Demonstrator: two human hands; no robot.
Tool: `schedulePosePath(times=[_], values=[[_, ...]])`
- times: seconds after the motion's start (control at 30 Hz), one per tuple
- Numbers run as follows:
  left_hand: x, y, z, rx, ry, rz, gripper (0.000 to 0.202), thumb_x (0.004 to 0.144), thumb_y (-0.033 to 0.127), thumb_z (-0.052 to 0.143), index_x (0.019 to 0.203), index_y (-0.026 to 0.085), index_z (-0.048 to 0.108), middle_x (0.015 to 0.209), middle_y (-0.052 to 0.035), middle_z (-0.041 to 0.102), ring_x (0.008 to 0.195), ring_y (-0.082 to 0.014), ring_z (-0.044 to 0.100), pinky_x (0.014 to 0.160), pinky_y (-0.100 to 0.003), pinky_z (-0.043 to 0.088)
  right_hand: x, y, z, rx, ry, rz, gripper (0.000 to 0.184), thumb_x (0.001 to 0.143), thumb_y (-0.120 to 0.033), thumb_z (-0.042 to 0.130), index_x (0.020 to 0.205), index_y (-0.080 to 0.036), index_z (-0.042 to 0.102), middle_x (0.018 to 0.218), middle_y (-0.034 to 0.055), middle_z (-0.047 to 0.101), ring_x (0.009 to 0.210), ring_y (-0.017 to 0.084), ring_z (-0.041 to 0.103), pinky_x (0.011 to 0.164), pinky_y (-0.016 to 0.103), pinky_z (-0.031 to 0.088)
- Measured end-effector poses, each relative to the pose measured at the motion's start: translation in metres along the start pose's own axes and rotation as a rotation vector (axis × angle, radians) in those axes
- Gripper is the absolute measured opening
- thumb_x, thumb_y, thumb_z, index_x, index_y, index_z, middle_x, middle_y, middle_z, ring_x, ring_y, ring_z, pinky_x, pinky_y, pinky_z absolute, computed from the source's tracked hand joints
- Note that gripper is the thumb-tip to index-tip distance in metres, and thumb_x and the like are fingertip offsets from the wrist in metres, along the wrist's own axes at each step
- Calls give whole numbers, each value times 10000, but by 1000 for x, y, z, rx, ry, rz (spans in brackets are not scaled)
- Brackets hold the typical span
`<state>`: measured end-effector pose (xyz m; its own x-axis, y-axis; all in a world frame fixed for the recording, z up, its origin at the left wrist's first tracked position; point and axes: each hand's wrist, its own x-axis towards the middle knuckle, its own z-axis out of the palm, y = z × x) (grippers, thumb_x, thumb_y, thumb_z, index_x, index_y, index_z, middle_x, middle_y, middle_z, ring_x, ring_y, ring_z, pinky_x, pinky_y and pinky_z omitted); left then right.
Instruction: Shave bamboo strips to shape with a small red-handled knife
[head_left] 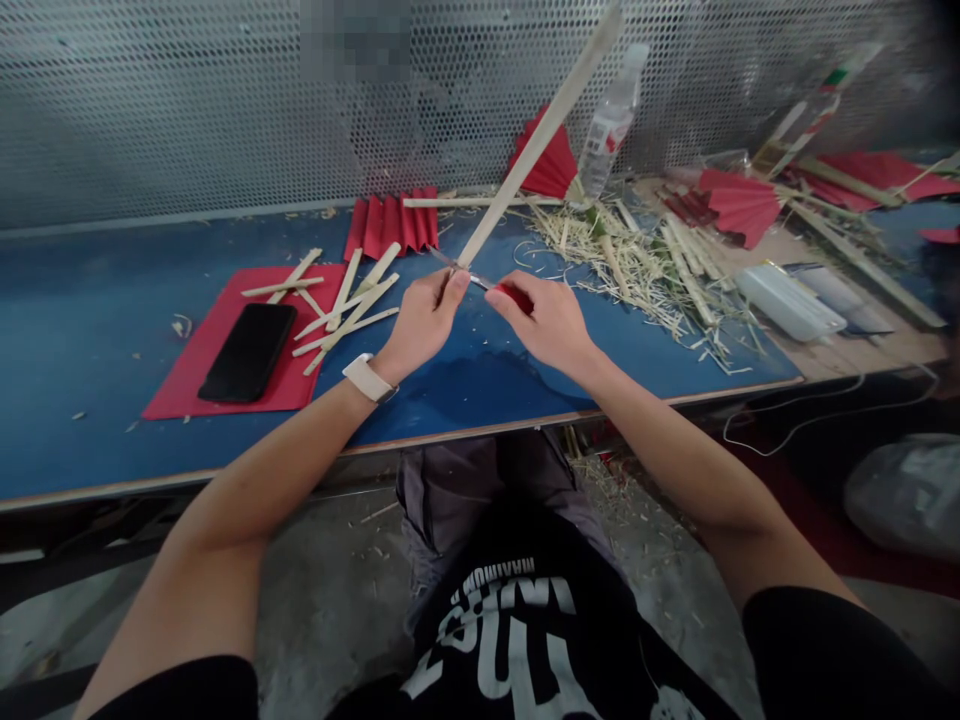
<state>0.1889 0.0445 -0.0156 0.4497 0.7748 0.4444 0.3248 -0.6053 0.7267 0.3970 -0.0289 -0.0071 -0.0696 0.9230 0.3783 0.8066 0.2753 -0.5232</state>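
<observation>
My left hand is closed around the lower end of a long pale wooden strip, which slants up and to the right. In my right hand is a knife with a red handle, mostly covered by my fingers. Its blade meets the strip's lower end beside my left thumb. Left of my hands, several short pale sticks lie loosely piled, some of them on a red sheet. A black phone rests on that sheet. Behind my left hand stands pleated red paper.
A heap of shavings spreads to the right. Behind it stand a plastic bottle and a red paper fan. Farther right are another red fan and a white box. A perforated metal panel backs the blue table.
</observation>
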Motion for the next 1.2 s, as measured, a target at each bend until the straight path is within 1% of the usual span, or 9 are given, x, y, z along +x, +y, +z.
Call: schedulePosePath(times=[0.1, 0.27, 0.4, 0.53, 0.63, 0.83, 0.93, 1.07, 1.2], values=[[1, 0, 1, -8, 6, 1, 670, 1082, 857, 407, 768, 267, 445, 643, 2, 452, 638, -182, 456, 601, -345, 360, -2, 2, -1, -3, 1, 9, 674, 1142, -800, 382, 1153, -239, 756, 927, 110, 785, 797, 277, 679, 729, 376, 406], [2, 0, 1, 4, 19, -2, 639, 1081, 808, 499, 752, 263, 444, 637, 6, 428, 610, -175, 416, 577, -354, 336, -5, 6, -2, 0, 7, 10, 623, 1148, -762, 418, 1145, -246, 766, 948, 104, 789, 828, 270, 684, 735, 373, 413], [3, 1, 0, -1, 51, 7, 647, 1047, 819, 572, 756, 256, 449, 647, 18, 381, 609, -162, 382, 577, -351, 314, -8, 8, -1, 28, 22, 23, 626, 1141, -766, 427, 1118, -241, 768, 906, 95, 773, 792, 263, 665, 717, 372, 399], [2, -1, 2, 24, 36, 17, 682, 1045, 860, 523, 743, 255, 433, 645, 17, 378, 615, -163, 386, 602, -352, 319, -9, 9, -1, 61, 0, 41, 676, 1128, -809, 397, 1066, -242, 759, 871, 91, 756, 766, 257, 641, 717, 369, 393], [1, -5, 3, 54, 10, 33, 696, 1059, 866, 474, 722, 258, 430, 624, 13, 422, 593, -165, 406, 612, -357, 338, -8, 10, 1, 74, -15, 46, 645, 1130, -787, 415, 1041, -245, 754, 877, 87, 750, 764, 249, 624, 711, 363, 384], [1, -8, 2, 41, -91, 6, 666, 1110, 815, 396, 775, 258, 544, 622, -5, 515, 620, -183, 505, 606, -350, 367, -2, 11, 4, 102, -43, 34, 579, 1140, -725, 465, 968, -237, 726, 814, 56, 684, 749, 223, 580, 715, 359, 361], [2, -8, 1, -7, -86, -3, 669, 1095, 825, 438, 754, 254, 516, 610, 11, 472, 599, -165, 450, 577, -342, 333, 1, 10, 5, 136, -54, 34, 605, 1132, -756, 460, 922, -237, 689, 776, 41, 641, 723, 211, 542, 706, 359, 340], [5, -9, 3, -89, 5, 22, 720, 1040, 856, 549, 687, 244, 407, 604, 36, 355, 568, -131, 308, 556, -348, 247, 3, 11, 9, 215, -31, 18, 657, 1119, -809, 438, 867, -235, 635, 737, 22, 588, 685, 189, 488, 682, 358, 312], [7, -10, 5, -135, 46, 25, 742, 1002, 860, 622, 669, 240, 388, 611, 45, 286, 576, -126, 240, 549, -354, 195, 4, 15, 16, 222, 1, 40, 655, 1107, -822, 467, 835, -240, 595, 728, 18, 572, 681, 185, 478, 678, 360, 297]])
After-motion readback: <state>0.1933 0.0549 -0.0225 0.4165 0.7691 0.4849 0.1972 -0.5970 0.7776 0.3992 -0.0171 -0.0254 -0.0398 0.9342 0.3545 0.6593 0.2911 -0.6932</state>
